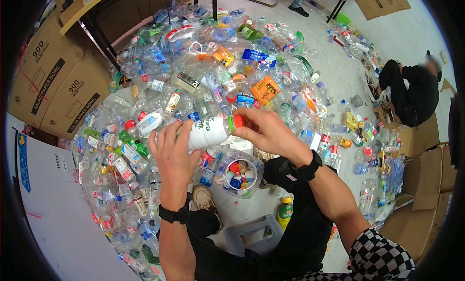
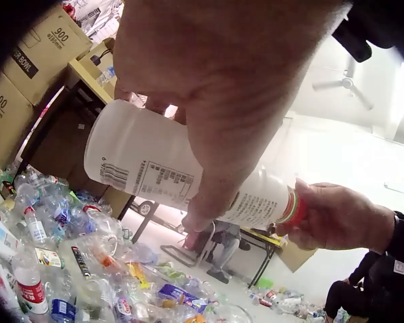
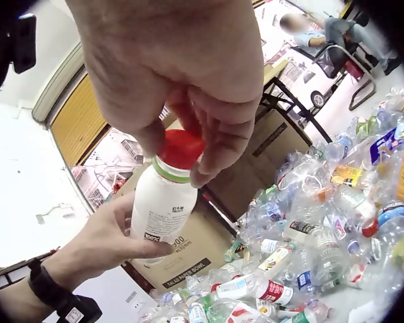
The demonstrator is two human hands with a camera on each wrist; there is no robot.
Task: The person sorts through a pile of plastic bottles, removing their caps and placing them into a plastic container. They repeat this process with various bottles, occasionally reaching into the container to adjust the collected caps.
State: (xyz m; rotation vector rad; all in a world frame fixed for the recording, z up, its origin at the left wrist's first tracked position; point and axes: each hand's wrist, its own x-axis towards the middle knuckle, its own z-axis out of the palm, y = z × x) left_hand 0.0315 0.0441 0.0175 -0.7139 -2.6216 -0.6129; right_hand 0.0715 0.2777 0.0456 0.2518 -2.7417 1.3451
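My left hand (image 1: 175, 148) grips a white plastic bottle (image 1: 209, 132) round its body, holding it sideways above the floor. The fingers and thumb of my right hand (image 1: 267, 132) pinch its red cap (image 1: 238, 121), which sits at the neck beside a green ring (image 3: 170, 172). Printed text and a barcode (image 2: 114, 176) show on the bottle in the left wrist view. Below the hands stands a clear plastic jar (image 1: 252, 186) with many loose coloured caps (image 1: 236, 176) inside.
Empty plastic bottles (image 1: 203, 104) cover the floor ahead and to the left. A grey stool (image 1: 232, 232) and a yellow-capped bottle (image 1: 285, 210) are between my legs. Cardboard boxes (image 1: 72, 94) stack at the left. Another person (image 1: 411, 89) sits at the right.
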